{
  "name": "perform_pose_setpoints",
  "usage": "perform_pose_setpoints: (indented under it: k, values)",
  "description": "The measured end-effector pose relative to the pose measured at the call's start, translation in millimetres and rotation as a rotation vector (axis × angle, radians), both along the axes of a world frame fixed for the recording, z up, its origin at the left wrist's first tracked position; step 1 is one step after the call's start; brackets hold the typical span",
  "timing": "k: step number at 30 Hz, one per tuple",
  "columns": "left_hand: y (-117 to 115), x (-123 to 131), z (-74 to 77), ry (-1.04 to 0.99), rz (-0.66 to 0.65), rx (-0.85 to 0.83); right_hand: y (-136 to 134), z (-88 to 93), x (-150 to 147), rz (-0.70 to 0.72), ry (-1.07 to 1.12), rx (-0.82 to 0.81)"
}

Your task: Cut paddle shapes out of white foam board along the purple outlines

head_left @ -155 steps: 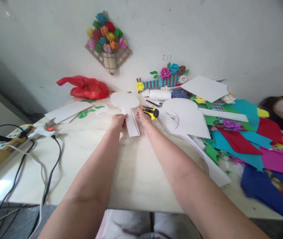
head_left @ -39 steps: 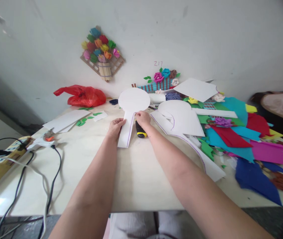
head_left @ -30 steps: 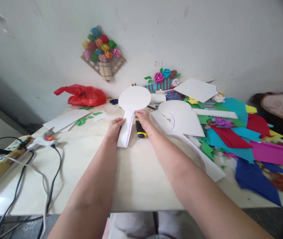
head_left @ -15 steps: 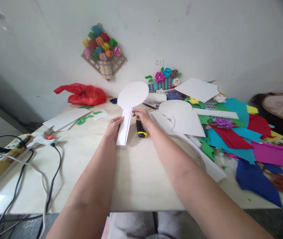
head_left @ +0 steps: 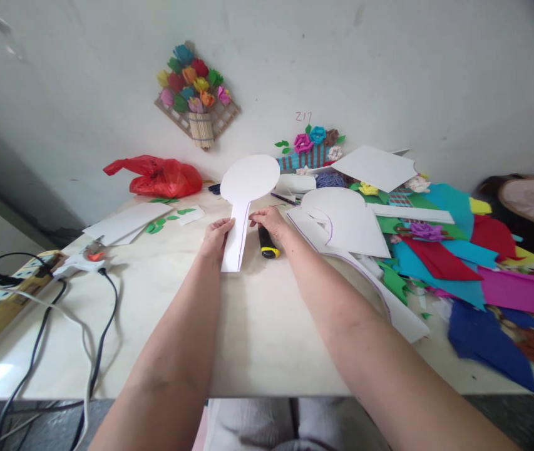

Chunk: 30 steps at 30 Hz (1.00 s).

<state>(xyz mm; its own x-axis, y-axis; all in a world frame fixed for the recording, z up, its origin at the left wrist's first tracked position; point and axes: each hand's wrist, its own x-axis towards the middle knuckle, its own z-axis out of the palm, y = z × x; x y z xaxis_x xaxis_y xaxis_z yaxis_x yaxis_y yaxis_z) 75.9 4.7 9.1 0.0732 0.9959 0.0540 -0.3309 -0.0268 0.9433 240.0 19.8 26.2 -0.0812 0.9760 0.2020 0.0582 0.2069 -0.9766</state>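
Observation:
A white paddle-shaped cardboard cutout (head_left: 250, 178), round on top with a long straight handle, stands tilted over the table. A purple line runs down the right side of its handle. My left hand (head_left: 218, 238) grips the handle's left edge, thumb on the front. My right hand (head_left: 269, 220) is at the handle's right edge, fingers curled together; whether they pinch the edge or something small is hard to see. Beneath that hand a black and yellow utility knife (head_left: 269, 244) lies on the table, its upper end hidden.
White cardboard pieces (head_left: 342, 219), some with purple lines, lie right of my hands beside coloured sheets (head_left: 440, 269). Further left are a red plastic bag (head_left: 166, 178), green paper leaves (head_left: 156, 225), a glue gun (head_left: 86, 260) and a power strip (head_left: 13, 300) with cables.
Almost everything holds still. The view shifts slightly, and both hands stay at the cutout's handle.

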Motion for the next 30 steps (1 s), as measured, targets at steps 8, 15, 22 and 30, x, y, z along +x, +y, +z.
perform_pose_setpoints:
  k: [8, 15, 22, 30]
  values:
    - [-1, 2, -0.4, -0.013, -0.014, 0.008, -2, 2.6, -1, 0.128, -0.014, -0.003]
    - [2, 0, -2.9, -0.012, 0.019, -0.001, 16, -10.2, 0, -0.195, 0.005, -0.027]
    - [4, 1, -3.2, -0.027, 0.047, 0.0, 9, -6.7, 5, -0.005, 0.024, 0.0]
    - [9, 0, -9.9, -0.068, 0.019, 0.055, -2, 4.7, 5, 0.323, -0.124, -0.029]
